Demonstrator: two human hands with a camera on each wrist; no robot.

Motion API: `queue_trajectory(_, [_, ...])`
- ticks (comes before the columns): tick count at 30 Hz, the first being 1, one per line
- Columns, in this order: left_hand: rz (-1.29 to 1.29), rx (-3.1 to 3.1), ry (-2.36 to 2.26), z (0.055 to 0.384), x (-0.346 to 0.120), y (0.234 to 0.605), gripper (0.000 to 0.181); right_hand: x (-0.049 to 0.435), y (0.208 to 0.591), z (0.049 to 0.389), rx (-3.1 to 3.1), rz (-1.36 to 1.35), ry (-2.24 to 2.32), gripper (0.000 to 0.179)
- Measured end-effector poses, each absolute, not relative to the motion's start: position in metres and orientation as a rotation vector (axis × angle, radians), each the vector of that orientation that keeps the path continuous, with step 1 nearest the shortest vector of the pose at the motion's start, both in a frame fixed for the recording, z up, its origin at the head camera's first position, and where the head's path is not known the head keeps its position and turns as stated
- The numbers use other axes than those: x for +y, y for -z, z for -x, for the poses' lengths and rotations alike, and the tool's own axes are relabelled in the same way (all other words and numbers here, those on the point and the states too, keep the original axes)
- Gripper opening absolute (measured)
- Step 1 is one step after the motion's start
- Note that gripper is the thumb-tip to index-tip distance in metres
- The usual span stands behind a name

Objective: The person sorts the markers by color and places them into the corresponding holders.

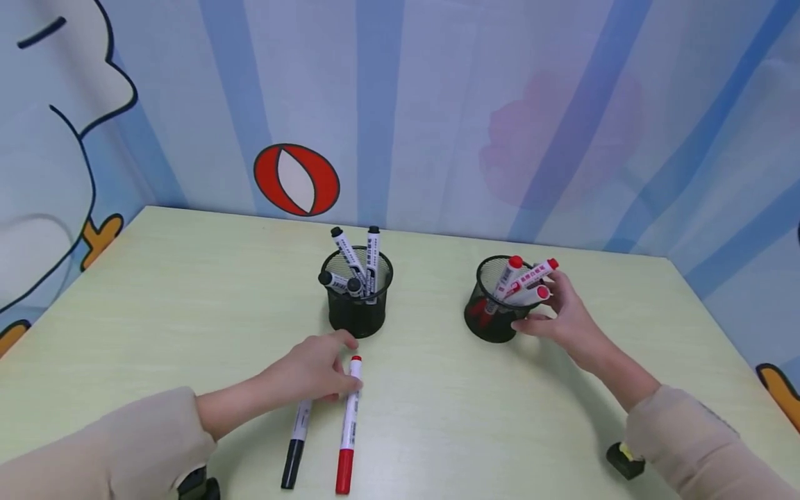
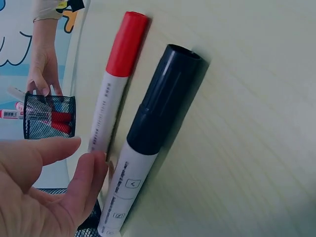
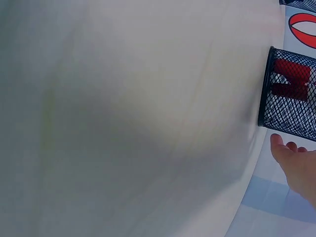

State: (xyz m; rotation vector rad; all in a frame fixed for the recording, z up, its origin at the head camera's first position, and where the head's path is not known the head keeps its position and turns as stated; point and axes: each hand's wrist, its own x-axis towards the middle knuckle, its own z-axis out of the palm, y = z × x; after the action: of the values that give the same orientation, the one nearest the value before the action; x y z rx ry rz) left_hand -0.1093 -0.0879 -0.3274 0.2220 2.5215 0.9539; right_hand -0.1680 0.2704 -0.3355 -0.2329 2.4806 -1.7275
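My left hand [image 1: 315,368] is over a red-capped marker [image 1: 347,430] lying on the table, thumb and fingers by its far end. The left wrist view shows a gap between thumb and fingertips, with no grip on the marker visible. Just left of it lies a black-capped marker [image 1: 296,448], partly under the hand. At the right, my right hand [image 1: 571,326] is beside a black mesh pen cup [image 1: 490,326] holding red-capped markers [image 1: 531,278]. Its thumb and fingers are spread at the cup's right side; whether they touch it is hard to tell.
A second black mesh pen cup [image 1: 356,319], with several black-capped markers [image 1: 371,257], stands just beyond my left hand. The pale table [image 1: 187,278] ends at a blue striped backdrop [image 1: 431,125]. A small black object [image 1: 625,460] is by the right sleeve.
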Motion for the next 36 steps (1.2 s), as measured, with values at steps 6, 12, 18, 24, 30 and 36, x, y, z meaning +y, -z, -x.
queue_trajectory(6, [-0.295, 2.522, -0.960, 0.110, -0.081, 0.335, 0.043, 0.269, 0.338, 0.169, 2.478, 0.253, 1.723, 0.083])
queue_trajectory(12, [-0.334, 2.512, -0.997, 0.109, -0.074, 0.339, 0.039, 0.268, 0.339, 0.169, 2.449, 0.262, 1.730, 0.084])
queue_trajectory(18, [-0.382, 2.547, -0.966, 0.109, -0.069, 0.341, 0.039, 0.266, 0.341, 0.170, 2.424, 0.232, 1.735, 0.087])
queue_trajectory(24, [-0.416, 2.584, -0.931, 0.108, -0.066, 0.340, 0.037, 0.264, 0.341, 0.172, 2.397, 0.200, 1.739, 0.088])
queue_trajectory(30, [-0.416, 2.530, -1.039, 0.106, -0.066, 0.341, 0.035, 0.265, 0.341, 0.171, 2.394, 0.193, 1.735, 0.087])
queue_trajectory(36, [-0.355, 2.377, -1.202, 0.105, -0.063, 0.339, 0.039, 0.265, 0.341, 0.171, 2.401, 0.186, 1.716, 0.090])
